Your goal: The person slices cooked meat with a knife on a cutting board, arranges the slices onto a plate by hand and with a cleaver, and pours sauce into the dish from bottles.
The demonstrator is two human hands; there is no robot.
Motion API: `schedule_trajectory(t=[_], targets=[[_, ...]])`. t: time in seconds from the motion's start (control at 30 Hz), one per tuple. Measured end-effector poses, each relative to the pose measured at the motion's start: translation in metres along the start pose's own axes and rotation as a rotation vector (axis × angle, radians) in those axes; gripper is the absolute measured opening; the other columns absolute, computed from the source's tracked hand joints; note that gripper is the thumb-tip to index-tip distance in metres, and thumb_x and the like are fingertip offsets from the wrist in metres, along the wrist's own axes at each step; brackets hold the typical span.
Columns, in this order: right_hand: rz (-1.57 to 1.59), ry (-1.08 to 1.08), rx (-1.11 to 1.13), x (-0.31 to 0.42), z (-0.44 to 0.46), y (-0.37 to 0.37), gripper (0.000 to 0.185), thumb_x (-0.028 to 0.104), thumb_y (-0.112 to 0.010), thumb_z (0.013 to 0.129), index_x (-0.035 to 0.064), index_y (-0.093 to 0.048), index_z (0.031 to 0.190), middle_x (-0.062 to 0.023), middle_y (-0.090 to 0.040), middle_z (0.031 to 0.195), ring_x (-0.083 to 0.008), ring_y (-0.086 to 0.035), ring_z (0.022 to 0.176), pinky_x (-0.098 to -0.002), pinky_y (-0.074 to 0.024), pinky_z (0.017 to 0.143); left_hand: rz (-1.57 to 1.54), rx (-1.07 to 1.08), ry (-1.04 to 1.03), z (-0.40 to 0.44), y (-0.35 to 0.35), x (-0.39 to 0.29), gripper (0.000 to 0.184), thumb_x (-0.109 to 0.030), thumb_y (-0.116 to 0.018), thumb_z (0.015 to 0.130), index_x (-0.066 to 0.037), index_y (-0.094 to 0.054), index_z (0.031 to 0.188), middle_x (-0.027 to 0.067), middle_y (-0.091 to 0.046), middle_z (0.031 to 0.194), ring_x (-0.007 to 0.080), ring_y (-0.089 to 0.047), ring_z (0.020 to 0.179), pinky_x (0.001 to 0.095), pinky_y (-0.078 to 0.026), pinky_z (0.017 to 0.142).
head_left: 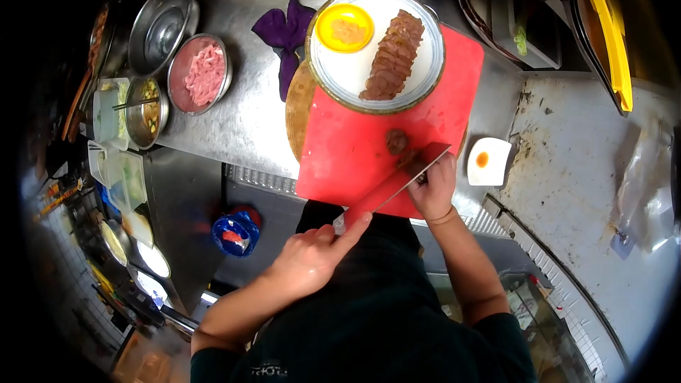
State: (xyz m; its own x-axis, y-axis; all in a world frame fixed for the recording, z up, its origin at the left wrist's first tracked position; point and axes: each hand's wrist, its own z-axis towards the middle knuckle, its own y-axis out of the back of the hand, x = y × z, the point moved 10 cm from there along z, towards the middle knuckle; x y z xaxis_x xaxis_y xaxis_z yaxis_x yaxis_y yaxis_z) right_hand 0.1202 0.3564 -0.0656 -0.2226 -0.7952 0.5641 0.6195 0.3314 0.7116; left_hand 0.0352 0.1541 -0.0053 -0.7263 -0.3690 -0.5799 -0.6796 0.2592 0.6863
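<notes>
Left hand (306,259): closed around the mostly hidden handle of a broad-bladed steel knife (389,188), index finger extended forward along the blade. Forearm enters from lower left, in front of the torso.

Right hand (434,186): fingers curled downward just beside the blade, against dark brown meat pieces (409,160) – partly hidden, so I cannot tell whether it pinches them or only presses. Forearm enters from lower right.

Blade lies diagonally, far end up and to the right, over the near-right part of a red rectangular cutting board (340,149). Meat pieces sit under and beside it; one rounded brown piece (396,141) lies on the board just beyond.

Edges: near edge of board close to the torso. Right wrist outside the near-right corner. A round wooden board (295,110) protrudes at the left side beneath the red one. A large round white plate with a grey rim (319,74) covers most of the far end; on it, sliced brown meat (394,57).

Room: bare red surface left of the blade – the widest free patch. Right side tighter; a small white square dish (499,163) with brown liquid stands near the right hand.
</notes>
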Motion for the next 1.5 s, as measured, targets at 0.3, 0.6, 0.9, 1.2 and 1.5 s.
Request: schedule_trajectory(t=[0.3, 0.6, 0.9, 1.2, 1.5], targets=[[0.042, -0.002, 0.003, -0.003, -0.003, 0.003, 0.029, -0.002, -0.079, 0.071, 0.0054, -0.069, 0.097, -0.0140, -0.067, 0.107, -0.0372, -0.063, 0.095, -0.0457, -0.0531, 0.084, 0.037, -0.272, -0.085, 0.069, -0.010, 0.002, 0.086, 0.002, -0.066, 0.083, -0.014, -0.047, 0.166, 0.0156, -0.063, 0.084, 0.0360, -0.067, 0.065, 0.0478, -0.059, 0.061], [0.011, 0.045, 0.006, 0.003, 0.002, 0.002, 0.032, 0.006, -0.086, 0.074, 0.0090, -0.073, 0.103, -0.0138, -0.068, 0.112, -0.0389, -0.064, 0.099, -0.0474, -0.0525, 0.086, 0.038, -0.164, -0.074, 0.008, 0.012, -0.016, 0.087, 0.001, -0.065, 0.083, -0.015, -0.047, 0.166, 0.0152, -0.057, 0.082, 0.0346, -0.068, 0.069, 0.0470, -0.060, 0.061], [-0.024, 0.056, 0.043, -0.002, -0.003, -0.002, 0.037, 0.014, -0.089, 0.075, 0.0077, -0.074, 0.108, -0.0151, -0.070, 0.121, -0.0407, -0.066, 0.104, -0.0484, -0.0530, 0.090, 0.040, -0.146, -0.089, 0.006, 0.003, -0.017, 0.088, -0.004, -0.064, 0.085, -0.018, -0.042, 0.169, 0.0160, -0.058, 0.082, 0.0332, -0.067, 0.064, 0.0453, -0.061, 0.058], [0.004, -0.022, 0.023, -0.002, 0.001, 0.001, 0.030, 0.010, -0.088, 0.077, 0.0068, -0.075, 0.104, -0.0164, -0.071, 0.117, -0.0419, -0.067, 0.107, -0.0509, -0.0526, 0.096, 0.005, -0.114, -0.059, 0.010, 0.009, -0.017, 0.090, 0.003, -0.063, 0.081, -0.015, -0.045, 0.167, 0.0156, -0.057, 0.081, 0.0358, -0.069, 0.070, 0.0468, -0.060, 0.062], [-0.007, -0.032, 0.000, -0.003, -0.002, 0.001, 0.036, 0.007, -0.086, 0.072, 0.0041, -0.071, 0.104, -0.0139, -0.070, 0.109, -0.0375, -0.065, 0.097, -0.0463, -0.0528, 0.087, 0.012, -0.082, -0.044, 0.004, 0.008, -0.009, 0.091, 0.004, -0.064, 0.081, -0.015, -0.044, 0.167, 0.0159, -0.060, 0.081, 0.0365, -0.068, 0.066, 0.0472, -0.060, 0.062]])
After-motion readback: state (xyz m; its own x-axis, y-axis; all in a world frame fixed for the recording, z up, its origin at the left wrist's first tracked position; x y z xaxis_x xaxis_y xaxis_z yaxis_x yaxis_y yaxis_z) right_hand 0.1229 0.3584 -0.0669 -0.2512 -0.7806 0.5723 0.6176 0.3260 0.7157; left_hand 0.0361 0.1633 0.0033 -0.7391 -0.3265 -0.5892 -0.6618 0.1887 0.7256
